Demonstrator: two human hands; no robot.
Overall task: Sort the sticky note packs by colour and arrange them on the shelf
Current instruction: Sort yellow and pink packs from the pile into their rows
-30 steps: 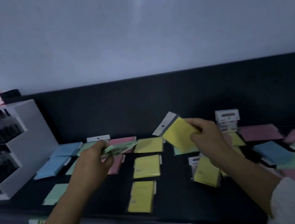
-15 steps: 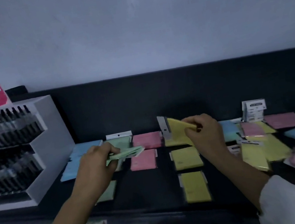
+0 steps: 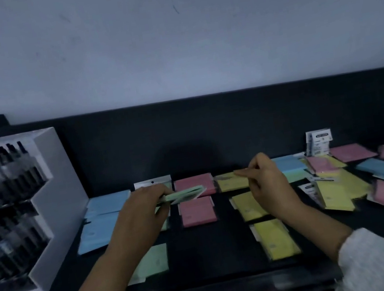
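Lowered since half a second ago: the right hand has brought the flat yellow sticky note pack in its clear sleeve from a tilted hold in the air to nearly level, at the far end of the yellow column. Thumb and forefinger pinch its right edge and the other fingers curl loosely below. I cannot tell whether the pack rests fully on the black shelf top.

The left hand is much as before, fingers curled round a thin bundle of pale green sticky note packs, held level over the gap between the green and pink columns.

Layout, left to right:
- light blue packs, just beside the white tiered pen display stand
- one near green pack
- two pink packs
- two nearer yellow packs
- at far right, an unsorted mixed heap of packs, with small white boxes behind it

Judgement: the yellow column is about to gain a third pack once the pinch lets go. The green bundle is not yet laid down. With the heap still large, sorting looks well short of done.
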